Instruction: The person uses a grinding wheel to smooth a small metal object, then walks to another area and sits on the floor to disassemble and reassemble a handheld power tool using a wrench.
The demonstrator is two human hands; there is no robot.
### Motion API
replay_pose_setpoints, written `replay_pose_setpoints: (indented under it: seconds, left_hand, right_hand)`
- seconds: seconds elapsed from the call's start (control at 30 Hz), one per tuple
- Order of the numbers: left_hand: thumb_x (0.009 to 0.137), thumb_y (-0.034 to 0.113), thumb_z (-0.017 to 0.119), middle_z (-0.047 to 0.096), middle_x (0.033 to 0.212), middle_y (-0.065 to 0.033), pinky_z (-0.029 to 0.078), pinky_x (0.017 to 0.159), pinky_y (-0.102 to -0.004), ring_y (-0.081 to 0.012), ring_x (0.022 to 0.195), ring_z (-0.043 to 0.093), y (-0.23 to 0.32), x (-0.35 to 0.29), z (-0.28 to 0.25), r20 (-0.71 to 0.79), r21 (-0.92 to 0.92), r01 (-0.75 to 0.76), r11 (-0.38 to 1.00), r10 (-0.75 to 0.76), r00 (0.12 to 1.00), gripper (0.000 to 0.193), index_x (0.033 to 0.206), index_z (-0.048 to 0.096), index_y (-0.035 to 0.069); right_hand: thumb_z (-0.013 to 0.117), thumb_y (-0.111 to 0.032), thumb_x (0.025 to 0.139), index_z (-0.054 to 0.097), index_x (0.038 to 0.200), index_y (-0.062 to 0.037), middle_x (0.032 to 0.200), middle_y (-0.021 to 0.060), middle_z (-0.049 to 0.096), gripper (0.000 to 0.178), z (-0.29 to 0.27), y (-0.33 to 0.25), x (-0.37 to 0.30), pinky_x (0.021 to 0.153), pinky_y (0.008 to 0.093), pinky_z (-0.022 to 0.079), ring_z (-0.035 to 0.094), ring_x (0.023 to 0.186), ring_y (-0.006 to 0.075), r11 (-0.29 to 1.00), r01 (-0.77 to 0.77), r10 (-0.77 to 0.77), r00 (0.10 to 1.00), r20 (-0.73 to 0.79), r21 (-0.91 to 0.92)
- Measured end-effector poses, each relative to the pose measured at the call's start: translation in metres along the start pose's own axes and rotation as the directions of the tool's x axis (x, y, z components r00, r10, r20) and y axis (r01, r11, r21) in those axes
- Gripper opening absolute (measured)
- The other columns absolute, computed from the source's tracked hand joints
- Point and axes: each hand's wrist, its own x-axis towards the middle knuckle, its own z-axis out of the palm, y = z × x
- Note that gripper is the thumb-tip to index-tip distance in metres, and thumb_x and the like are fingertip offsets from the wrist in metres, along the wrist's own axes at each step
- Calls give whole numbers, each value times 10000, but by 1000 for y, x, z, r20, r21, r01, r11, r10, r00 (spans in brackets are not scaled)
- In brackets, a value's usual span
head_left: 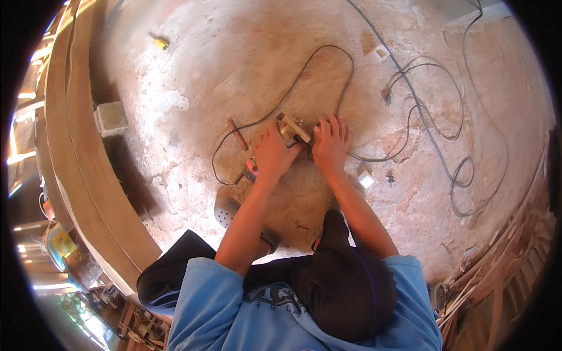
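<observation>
A corded power tool lies on its side on the floor between my hands; its metal base frame (287,127) points away from me, and a red casing part (252,166) shows beside my left wrist. My left hand (274,151) is closed around the tool's body and covers much of it. Against the right edge of the frame rests my right hand (331,145), fingers bent and close together, gripping that side. What lies under its fingers is hidden. Left of the tool is a short brown stick-like piece (237,135). A black cord (281,100) loops around the work spot.
Long cables (430,126) snake across the worn floor (205,76) at right. Small white boxes (380,54) and a black plug (390,180) lie there. A yellow-ended object (161,43) sits far left. A concrete block (110,119) stands by the long wooden beam (82,152).
</observation>
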Motion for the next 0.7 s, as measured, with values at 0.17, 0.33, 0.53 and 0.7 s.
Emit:
replay_pose_setpoints:
  seconds: [0.17, 0.33, 0.53, 0.7]
  left_hand:
    - [693, 408, 851, 593, 1306, -227, 460, 1000, -441, -382, 1231, 561, -3, 11, -6, 66, -34, -57, 998, 59, 996, 915, 1399, 446, -10]
    - [674, 369, 861, 601, 1259, -227, 460, 982, -456, -395, 1186, 567, -4, 16, -5, 64, -42, -74, 996, 77, 995, 913, 1393, 443, -8]
    - [660, 334, 864, 605, 1217, -228, 461, 963, -469, -405, 1154, 565, -4, 17, -8, 97, -47, -82, 996, 86, 992, 904, 1382, 441, -8]
    - [672, 349, 860, 603, 1232, -233, 459, 983, -454, -404, 1177, 563, 1, 18, -11, 133, -15, -21, 1000, 23, 991, 898, 1384, 448, -12]
  right_hand:
    - [517, -245, 1023, 612, 1210, -26, 1414, 187, 481, 304, 3, 2, 2, 1136, 635, 266, 394, 1381, 427, 1000, -10, 10, 998, 55, 8]
    - [546, -217, 1003, 618, 1195, -32, 1403, 177, 477, 276, -1, -2, 6, 1135, 630, 273, 388, 1379, 433, 1000, -17, 17, 997, 74, -1]
    - [576, -191, 972, 640, 1163, -53, 1375, 163, 485, 244, -5, -5, 14, 1120, 619, 291, 395, 1360, 425, 1000, 28, -27, 1000, 12, -15]
    - [599, -168, 925, 650, 1132, -83, 1351, 144, 497, 230, 2, 5, 16, 1096, 586, 306, 437, 1300, 385, 1000, 25, -25, 1000, -12, -13]
